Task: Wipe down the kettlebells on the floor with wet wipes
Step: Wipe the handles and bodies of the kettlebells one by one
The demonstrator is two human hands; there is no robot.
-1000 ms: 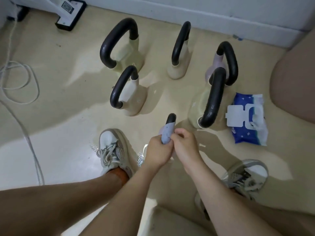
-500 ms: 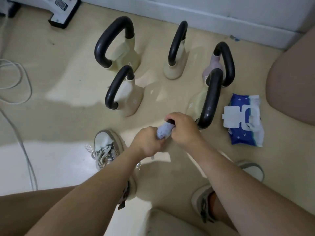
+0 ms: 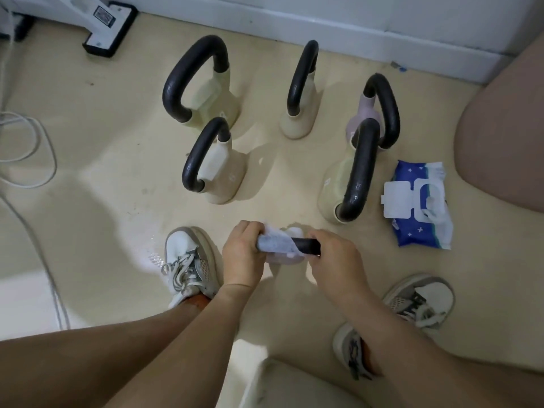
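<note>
Two grips on one kettlebell (image 3: 285,259), just right of your left shoe (image 3: 185,260): left grip (image 3: 241,254) curled round the wet wipe (image 3: 275,242) wrapped on its black handle (image 3: 306,246), right grip (image 3: 335,262) curled round the bare end. Five more kettlebells (image 3: 217,169) stand on the floor (image 3: 117,172) beyond; wipes pack (image 3: 421,204), lid open, just right of the nearest cream kettlebell (image 3: 350,184).

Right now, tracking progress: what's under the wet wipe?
A black kettlebell handle; left hand grips it through the wipe, right hand holds its bare end. Body mostly hidden.
</note>
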